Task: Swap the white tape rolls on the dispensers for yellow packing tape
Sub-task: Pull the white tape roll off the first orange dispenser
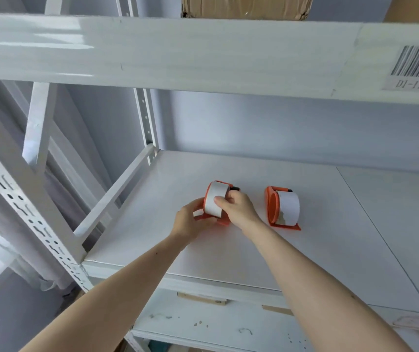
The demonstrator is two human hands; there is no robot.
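Observation:
Two orange tape dispensers stand on the white shelf (228, 250), each loaded with a white tape roll. My left hand (190, 222) grips the left dispenser (224, 221) at its orange base and left side. My right hand (238, 208) closes over that dispenser's white roll (214, 201), thumb on the roll's face. The right dispenser (271, 207) with its white roll (288, 208) stands untouched a short way to the right. No yellow tape is in view.
A white shelf beam (178, 54) with a barcode label (417, 67) runs overhead, with a cardboard box (246, 7) above it. Perforated white uprights (25, 204) stand at the left. A lower shelf (216, 323) shows beneath.

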